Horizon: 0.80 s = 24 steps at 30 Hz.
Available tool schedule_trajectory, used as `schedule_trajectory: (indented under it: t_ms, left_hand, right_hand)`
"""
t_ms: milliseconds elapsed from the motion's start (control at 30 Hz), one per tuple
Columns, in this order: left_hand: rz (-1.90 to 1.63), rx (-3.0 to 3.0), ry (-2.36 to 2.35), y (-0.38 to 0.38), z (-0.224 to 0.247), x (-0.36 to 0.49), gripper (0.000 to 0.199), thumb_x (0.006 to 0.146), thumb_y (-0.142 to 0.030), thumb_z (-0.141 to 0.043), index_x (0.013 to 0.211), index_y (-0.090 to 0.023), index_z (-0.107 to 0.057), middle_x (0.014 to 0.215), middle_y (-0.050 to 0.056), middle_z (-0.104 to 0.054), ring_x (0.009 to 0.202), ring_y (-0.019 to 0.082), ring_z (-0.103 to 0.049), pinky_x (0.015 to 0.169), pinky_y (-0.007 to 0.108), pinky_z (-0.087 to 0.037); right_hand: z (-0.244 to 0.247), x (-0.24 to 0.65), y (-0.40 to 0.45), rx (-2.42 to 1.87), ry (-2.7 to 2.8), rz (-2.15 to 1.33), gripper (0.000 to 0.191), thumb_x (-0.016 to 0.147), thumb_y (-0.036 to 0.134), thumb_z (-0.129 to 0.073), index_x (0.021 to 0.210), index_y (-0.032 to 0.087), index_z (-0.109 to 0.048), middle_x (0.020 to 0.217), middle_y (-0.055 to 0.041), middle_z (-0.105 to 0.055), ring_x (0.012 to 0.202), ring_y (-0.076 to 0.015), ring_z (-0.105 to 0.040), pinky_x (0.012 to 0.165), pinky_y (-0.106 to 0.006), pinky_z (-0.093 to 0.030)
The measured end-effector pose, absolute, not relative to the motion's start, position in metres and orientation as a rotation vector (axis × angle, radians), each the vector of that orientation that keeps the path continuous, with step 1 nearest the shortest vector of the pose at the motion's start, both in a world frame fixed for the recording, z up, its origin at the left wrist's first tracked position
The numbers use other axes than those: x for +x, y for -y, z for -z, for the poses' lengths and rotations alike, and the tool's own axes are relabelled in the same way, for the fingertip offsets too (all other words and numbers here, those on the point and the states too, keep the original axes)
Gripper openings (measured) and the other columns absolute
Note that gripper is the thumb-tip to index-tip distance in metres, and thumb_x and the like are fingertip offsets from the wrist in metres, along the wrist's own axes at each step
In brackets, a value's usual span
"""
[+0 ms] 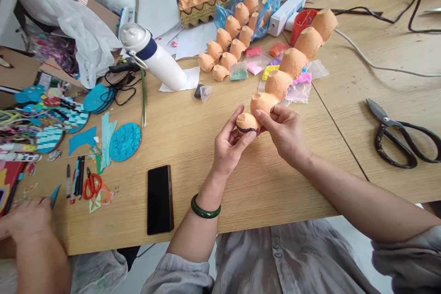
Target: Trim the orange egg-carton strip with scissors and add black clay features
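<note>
An orange egg-carton strip (292,63) of several joined cups slants up and to the right over the table. Its nearest cup carries a thin dark band along the lower edge. My left hand (230,144) grips that end cup, thumb below and fingers behind it. My right hand (284,131) pinches the strip at the joint beside the second cup. Behind the strip lie small bags of coloured material, among them a green one (238,71) and a pink one (299,92). A small dark piece in clear plastic (203,92) rests left of them.
A white bottle (156,62) and more orange cup strips (232,26) stand farther back. A phone (160,200) lies near the front edge, black-handled scissors (396,140) at the right. Another person's hand (29,218) is at the far left, near red scissors (92,184).
</note>
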<state>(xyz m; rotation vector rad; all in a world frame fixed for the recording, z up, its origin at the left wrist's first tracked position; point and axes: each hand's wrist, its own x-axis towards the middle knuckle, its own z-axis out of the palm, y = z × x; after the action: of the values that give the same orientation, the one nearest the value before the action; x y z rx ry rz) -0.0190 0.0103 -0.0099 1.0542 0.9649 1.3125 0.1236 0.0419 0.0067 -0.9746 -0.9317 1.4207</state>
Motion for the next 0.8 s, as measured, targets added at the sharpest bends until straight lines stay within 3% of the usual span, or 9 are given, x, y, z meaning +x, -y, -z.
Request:
schedule_trajectory:
  t_ms: [400,700,800]
  left_hand:
    - [-1.424,0.965,-1.032,-0.005,0.007,-0.001,0.054,0.086,-0.041,-0.081,0.136,-0.025,-0.067,0.111,0.005,-0.077,0.065,0.006,-0.067,0.059,0.016,-0.056]
    - [-1.351,0.944,-1.005,-0.005,0.008,-0.005,0.064,0.082,-0.043,-0.082,0.140,-0.024,-0.063,0.120,0.006,-0.074,0.073,0.008,-0.070,0.064,0.018,-0.058]
    - [-1.354,0.964,-1.026,-0.004,0.008,-0.004,0.064,0.082,-0.046,-0.082,0.139,-0.025,-0.063,0.125,0.007,-0.072,0.084,0.011,-0.073,0.066,0.018,-0.059]
  right_hand:
    - [-0.006,0.120,-0.039,-0.981,0.957,-1.394,0.048,0.069,0.060,-0.088,0.070,0.021,-0.060,0.061,0.0027,-0.067,0.053,-0.0110,-0.063,0.050,-0.024,-0.055]
    - [0.000,0.121,-0.041,-0.991,0.955,-1.381,0.044,0.072,0.057,-0.087,0.072,0.020,-0.065,0.062,0.0015,-0.069,0.053,-0.0104,-0.063,0.050,-0.023,-0.053]
    - [-0.001,0.120,-0.040,-0.986,0.960,-1.353,0.045,0.070,0.060,-0.087,0.072,0.021,-0.064,0.064,0.0019,-0.069,0.054,-0.0108,-0.064,0.049,-0.023,-0.054]
